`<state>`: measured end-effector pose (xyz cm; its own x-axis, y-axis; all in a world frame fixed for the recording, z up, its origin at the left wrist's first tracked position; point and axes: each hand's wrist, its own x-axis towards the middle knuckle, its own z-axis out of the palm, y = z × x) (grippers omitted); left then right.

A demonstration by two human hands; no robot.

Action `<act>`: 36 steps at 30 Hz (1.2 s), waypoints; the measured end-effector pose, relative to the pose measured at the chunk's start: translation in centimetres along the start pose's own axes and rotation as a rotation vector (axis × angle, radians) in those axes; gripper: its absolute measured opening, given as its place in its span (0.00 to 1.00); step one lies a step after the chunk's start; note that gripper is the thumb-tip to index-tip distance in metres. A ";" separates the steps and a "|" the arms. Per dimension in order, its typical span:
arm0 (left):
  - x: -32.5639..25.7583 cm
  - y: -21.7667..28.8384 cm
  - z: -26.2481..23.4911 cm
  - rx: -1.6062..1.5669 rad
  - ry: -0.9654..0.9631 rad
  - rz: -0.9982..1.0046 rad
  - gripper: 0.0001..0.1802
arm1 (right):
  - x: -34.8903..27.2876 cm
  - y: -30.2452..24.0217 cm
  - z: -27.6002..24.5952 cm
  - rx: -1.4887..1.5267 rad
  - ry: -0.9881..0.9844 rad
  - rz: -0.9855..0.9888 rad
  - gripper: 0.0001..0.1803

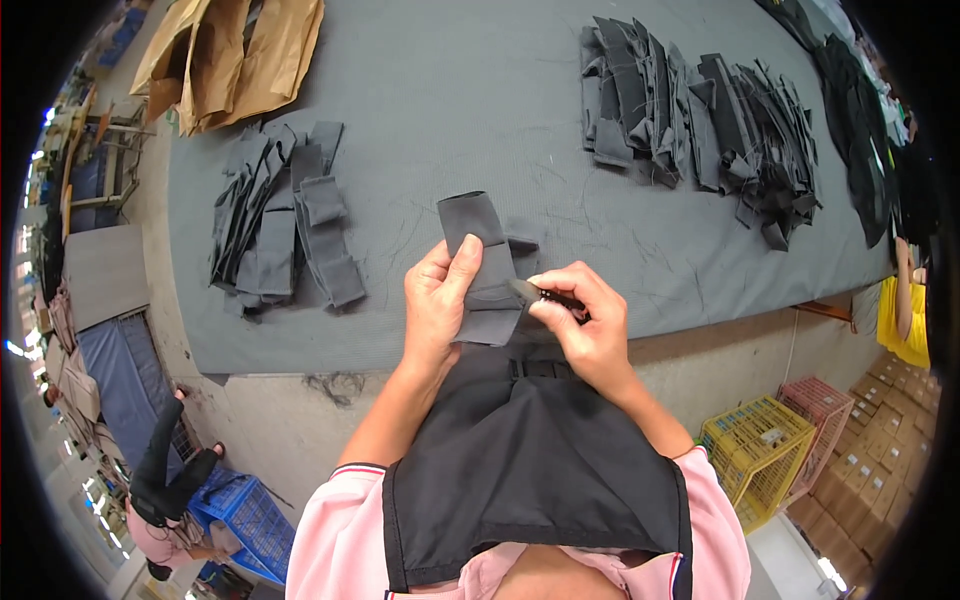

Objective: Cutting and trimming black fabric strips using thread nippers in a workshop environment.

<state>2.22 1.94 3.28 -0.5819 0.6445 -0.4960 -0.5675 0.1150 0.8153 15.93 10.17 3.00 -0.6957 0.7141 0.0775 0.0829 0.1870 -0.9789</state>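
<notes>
Between the thumb and fingers of my left hand (pixel 440 290) is a folded dark grey fabric piece (pixel 493 265), held up over the near edge of the table. My right hand (pixel 590 322) grips a small black-handled tool (pixel 560 300). Its greyish tip meets the right edge of the fabric; whether it is snips or a blade, I cannot make out. To the left lies a pile of similar fabric pieces (pixel 268 225). Farther off on the right are more heaped dark strips (pixel 648 100), with loose threads about them.
A grey cloth (pixel 420 100) covers the table. Open brown paper bags (pixel 235 65) stand at the far left. Yellow (pixel 757 440) and red crates (pixel 822 405) sit on the floor at right, near stacked cartons (pixel 880 440). Another person (pixel 160 500) bends by a blue crate (pixel 245 515) at lower left.
</notes>
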 end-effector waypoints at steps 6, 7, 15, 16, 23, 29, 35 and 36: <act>0.5 -0.4 -1.5 0.253 -0.067 0.159 0.19 | 0.9 -1.0 -0.3 -0.323 0.031 -0.306 0.12; 0.8 -0.1 -1.5 0.280 -0.106 0.101 0.21 | 1.0 -0.7 -0.3 -0.361 -0.008 -0.220 0.13; 1.1 -0.6 -1.6 0.324 -0.133 -0.002 0.19 | 0.6 -0.1 -0.9 -0.518 -0.122 -0.427 0.13; 1.2 -0.7 -1.7 0.327 -0.148 -0.008 0.18 | 0.8 -0.1 -0.9 -0.519 -0.143 -0.435 0.13; 1.1 -0.4 -1.6 0.303 -0.158 -0.032 0.16 | 1.0 0.1 -0.6 -0.489 -0.168 -0.422 0.12; 1.1 -0.4 -1.7 0.310 -0.182 -0.044 0.16 | 0.9 0.3 -0.3 -0.430 -0.163 -0.384 0.12; 1.2 -0.9 -2.0 0.266 -0.176 -0.047 0.17 | 0.4 0.1 0.0 -0.548 -0.114 -0.460 0.12; 1.2 -0.9 -2.4 0.264 -0.177 -0.036 0.17 | 0.4 -0.2 -0.1 -0.549 -0.114 -0.463 0.12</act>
<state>0.65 0.84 1.23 -0.4408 0.7553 -0.4850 -0.4017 0.3171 0.8591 15.77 10.48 3.29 -0.8139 0.4104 0.4112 0.0872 0.7860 -0.6120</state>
